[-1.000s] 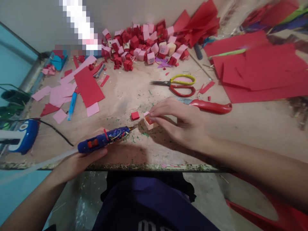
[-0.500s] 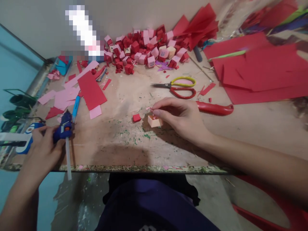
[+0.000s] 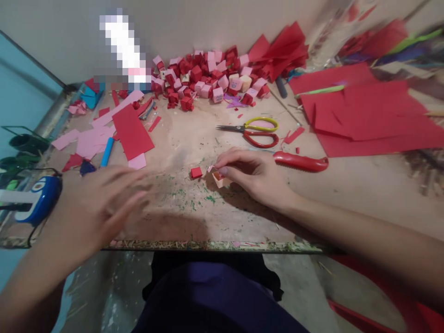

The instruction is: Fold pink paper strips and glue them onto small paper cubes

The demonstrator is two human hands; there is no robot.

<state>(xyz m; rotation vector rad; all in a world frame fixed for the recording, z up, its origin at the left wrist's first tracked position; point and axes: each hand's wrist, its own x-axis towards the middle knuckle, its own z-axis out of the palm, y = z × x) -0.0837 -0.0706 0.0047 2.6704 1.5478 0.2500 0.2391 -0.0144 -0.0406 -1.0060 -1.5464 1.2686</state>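
Observation:
My left hand [image 3: 93,208] is blurred by motion, with its fingers stretched out and nothing between them. Behind it, part of the dark blue glue gun [image 3: 87,167] shows on the table; the hand covers the rest. Thumb and forefinger of my right hand [image 3: 255,178] pinch a small pink paper strip [image 3: 210,169]. Just under these fingertips is a small pale pink paper box [image 3: 219,181] with its top open; whether the fingers also grip it I cannot tell. A little red paper box [image 3: 196,172] sits to its left on the wooden table [image 3: 173,226].
Scissors [image 3: 248,129] with yellow and red handles and a red-handled cutter [image 3: 301,161] lie beyond my right hand. Small red and pink paper boxes [image 3: 208,76] are heaped against the wall. Red sheets [image 3: 367,111] lie at right, a blue tape dispenser [image 3: 43,199] at left.
My left hand has let go of the glue gun and moved right, its fingers spreading. The right hand keeps its pinch over the pale box, nearly still.

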